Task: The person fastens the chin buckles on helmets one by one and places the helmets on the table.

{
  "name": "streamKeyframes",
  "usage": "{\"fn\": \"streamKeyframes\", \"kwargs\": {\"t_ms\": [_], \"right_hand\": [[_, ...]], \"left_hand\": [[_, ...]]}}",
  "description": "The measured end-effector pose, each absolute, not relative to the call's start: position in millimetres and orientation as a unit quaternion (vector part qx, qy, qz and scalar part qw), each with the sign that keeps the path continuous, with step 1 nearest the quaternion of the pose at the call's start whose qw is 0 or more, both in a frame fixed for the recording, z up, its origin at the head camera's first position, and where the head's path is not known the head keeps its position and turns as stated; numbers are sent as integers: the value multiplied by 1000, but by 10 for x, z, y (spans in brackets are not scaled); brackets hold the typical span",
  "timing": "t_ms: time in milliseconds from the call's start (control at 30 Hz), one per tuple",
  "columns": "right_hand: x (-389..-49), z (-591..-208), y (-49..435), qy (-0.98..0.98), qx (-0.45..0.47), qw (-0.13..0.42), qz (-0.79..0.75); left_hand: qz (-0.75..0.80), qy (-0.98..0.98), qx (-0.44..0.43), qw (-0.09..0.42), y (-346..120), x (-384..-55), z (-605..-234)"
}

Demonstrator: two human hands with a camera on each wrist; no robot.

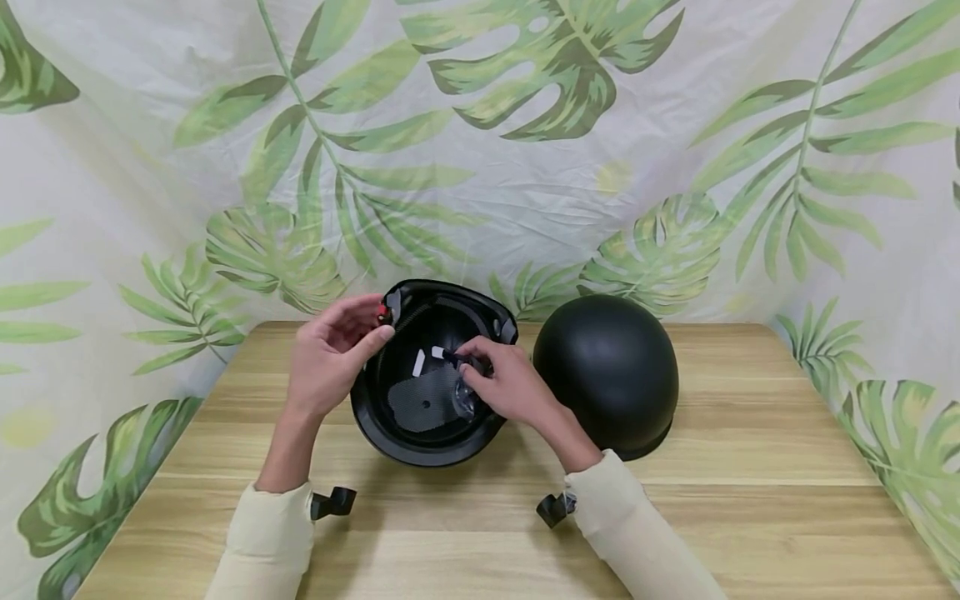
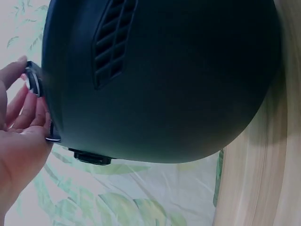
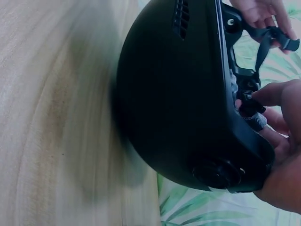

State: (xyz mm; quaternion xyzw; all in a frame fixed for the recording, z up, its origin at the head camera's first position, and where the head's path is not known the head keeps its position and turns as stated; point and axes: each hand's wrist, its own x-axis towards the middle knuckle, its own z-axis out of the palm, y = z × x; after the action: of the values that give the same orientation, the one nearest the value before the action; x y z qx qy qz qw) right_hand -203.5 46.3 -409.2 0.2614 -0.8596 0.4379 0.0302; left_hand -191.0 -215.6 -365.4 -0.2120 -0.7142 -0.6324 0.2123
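A black helmet rests upside down on the wooden table, its padded inside facing up. At its left rim my left hand pinches a black chin strap buckle with a red part between thumb and fingers. My right hand reaches over the right rim and pinches a black strap end with a white tip, above the dark grey mesh pad. In the right wrist view, thumb and fingers close on a black strap piece; its exact shape is partly hidden.
A second black helmet sits dome up, just right of the first one. The wooden table ends at a leaf-patterned cloth at the back and sides. A white label lies inside the upturned helmet.
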Motion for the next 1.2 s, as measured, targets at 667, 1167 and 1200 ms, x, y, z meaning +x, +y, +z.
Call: {"fn": "streamKeyframes", "kwargs": {"t_ms": [667, 1167, 1200], "right_hand": [[-1984, -3875, 598, -824, 247, 98, 500], [-1987, -3706, 569, -836, 253, 159, 459], [-1998, -3707, 566, -834, 257, 159, 462]], "left_hand": [[-494, -819, -223, 187, -1977, -1953, -3801], [-456, -828, -240, 222, -1979, -1955, -3816], [-458, -827, -236, 225, -1981, -1957, -3815]]}}
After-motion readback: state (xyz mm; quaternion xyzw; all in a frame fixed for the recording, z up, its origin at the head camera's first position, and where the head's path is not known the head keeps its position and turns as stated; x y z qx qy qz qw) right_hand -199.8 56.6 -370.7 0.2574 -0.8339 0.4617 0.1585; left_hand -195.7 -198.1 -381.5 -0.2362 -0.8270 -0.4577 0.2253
